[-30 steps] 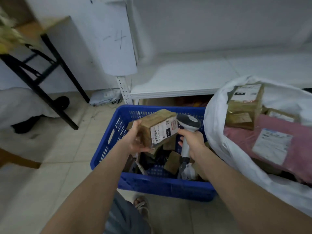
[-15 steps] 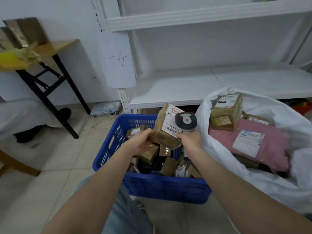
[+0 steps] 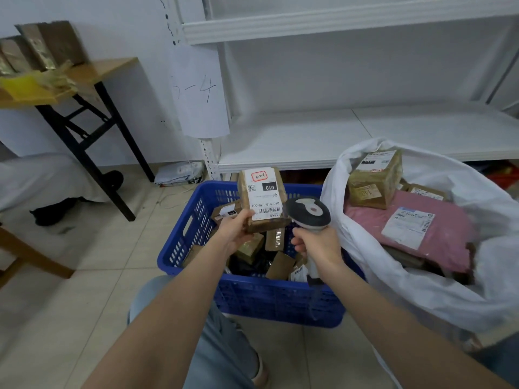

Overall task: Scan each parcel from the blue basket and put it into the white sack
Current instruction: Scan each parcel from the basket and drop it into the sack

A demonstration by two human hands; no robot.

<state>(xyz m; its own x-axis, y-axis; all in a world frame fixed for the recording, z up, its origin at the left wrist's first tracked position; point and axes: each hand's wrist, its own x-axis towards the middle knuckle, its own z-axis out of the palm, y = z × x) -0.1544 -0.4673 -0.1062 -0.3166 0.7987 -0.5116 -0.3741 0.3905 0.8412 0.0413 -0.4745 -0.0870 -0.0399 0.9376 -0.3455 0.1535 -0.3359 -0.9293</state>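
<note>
Head view: left hand (image 3: 234,231) clamped on bottom end of brown parcel (image 3: 262,199), fingers under and behind it, thumb in front, label facing camera. Held upright above blue basket (image 3: 196,234). Right hand (image 3: 318,245) wrapped tight round handle of scanner (image 3: 308,211), its head just beside parcel's barcode. White sack (image 3: 421,290) at right, holding pink mailer (image 3: 415,234) and boxes.

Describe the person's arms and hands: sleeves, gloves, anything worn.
Both forearms are bare, with no sleeve in view. The left hand and the right hand wear no gloves. No watch, ring or bracelet shows on either. Light blue jeans cover the legs below.
</note>
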